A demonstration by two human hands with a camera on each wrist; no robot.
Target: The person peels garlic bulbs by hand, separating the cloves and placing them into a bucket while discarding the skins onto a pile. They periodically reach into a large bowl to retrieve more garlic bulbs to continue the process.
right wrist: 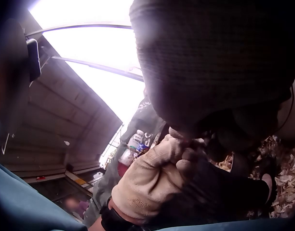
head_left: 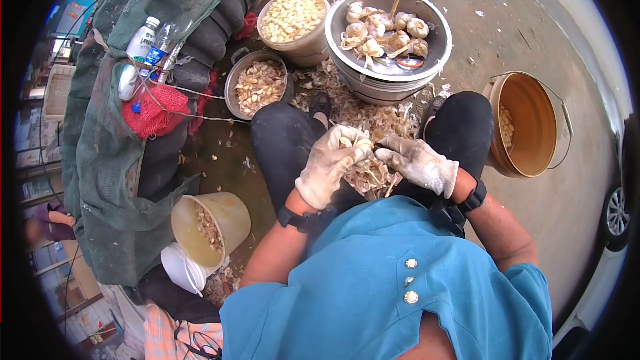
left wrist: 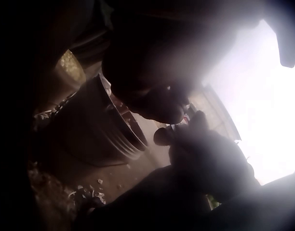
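Both hands wear whitish work gloves and meet between the person's knees. The left hand [head_left: 331, 168] curls around pale garlic cloves [head_left: 345, 141], which show at its fingertips. Close against it, the right hand [head_left: 421, 165] pinches a small dark object [head_left: 379, 147]; its kind is mostly hidden by the fingers. In the right wrist view the left hand [right wrist: 150, 180] has its fingers bent in at the work, and the right glove fills the upper part. The left wrist view is dark, with the right hand [left wrist: 210, 161] in silhouette. Beneath the hands lies a heap of garlic skins [head_left: 370, 179].
Ahead, a metal basin [head_left: 333, 43] holds garlic bulbs [head_left: 373, 30]. Beside it stand a tub of peeled cloves [head_left: 292, 19] and a pot [head_left: 235, 97] of cloves. An orange-brown bucket [head_left: 543, 120] lies tilted at right, a cream bucket [head_left: 233, 217] at left. Green netting [head_left: 110, 180] drapes the left side.
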